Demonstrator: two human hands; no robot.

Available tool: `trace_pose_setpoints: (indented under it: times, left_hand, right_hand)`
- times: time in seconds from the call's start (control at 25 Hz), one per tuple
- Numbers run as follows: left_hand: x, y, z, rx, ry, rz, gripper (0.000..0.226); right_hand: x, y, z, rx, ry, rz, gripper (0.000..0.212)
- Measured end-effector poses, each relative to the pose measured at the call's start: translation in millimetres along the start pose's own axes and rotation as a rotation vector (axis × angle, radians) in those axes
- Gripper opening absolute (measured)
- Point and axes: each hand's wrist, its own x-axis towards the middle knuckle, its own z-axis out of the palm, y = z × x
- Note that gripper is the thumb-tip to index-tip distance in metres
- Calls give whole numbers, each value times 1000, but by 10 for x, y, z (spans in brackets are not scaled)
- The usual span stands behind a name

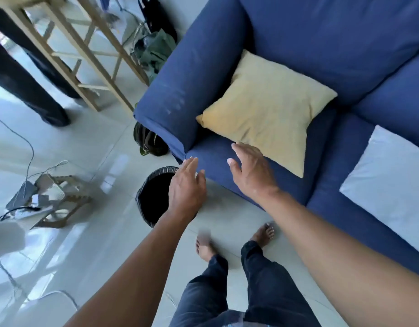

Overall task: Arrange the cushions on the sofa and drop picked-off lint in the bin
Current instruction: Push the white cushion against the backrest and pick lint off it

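Observation:
A yellow cushion [267,109] lies on the left seat of the blue sofa [321,38], leaning toward the armrest. A pale blue-white cushion [390,185] lies flat on the seat to the right. A bin lined with a black bag [154,197] stands on the floor by the sofa's front left corner. My left hand [187,187] hovers over the bin's right rim, fingers spread, nothing visible in it. My right hand [248,171] is open above the seat's front edge, fingertips just short of the yellow cushion's lower edge.
A dark bag [149,142] sits on the floor under the armrest. A wooden frame [90,55] and another person's dark-trousered legs [26,86] are at the far left. Cardboard scraps and cables [43,197] litter the tiled floor. My bare feet [236,241] stand near the sofa.

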Motion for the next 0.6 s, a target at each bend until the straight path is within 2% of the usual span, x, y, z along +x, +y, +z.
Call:
trace_pose_setpoints:
  times: [0.24, 0.4, 0.6]
  left_hand:
    - [96, 1269, 424, 91, -103, 321, 50]
    - [-69, 2071, 866, 158, -201, 433, 53]
    - [-309, 2757, 1498, 171, -300, 526, 52]
  right_hand:
    - [-407, 915, -875, 35, 198, 181, 52]
    - [-827, 1659, -1364, 45, 269, 321, 56]
    - [-1242, 2437, -1863, 74, 324, 472, 57]
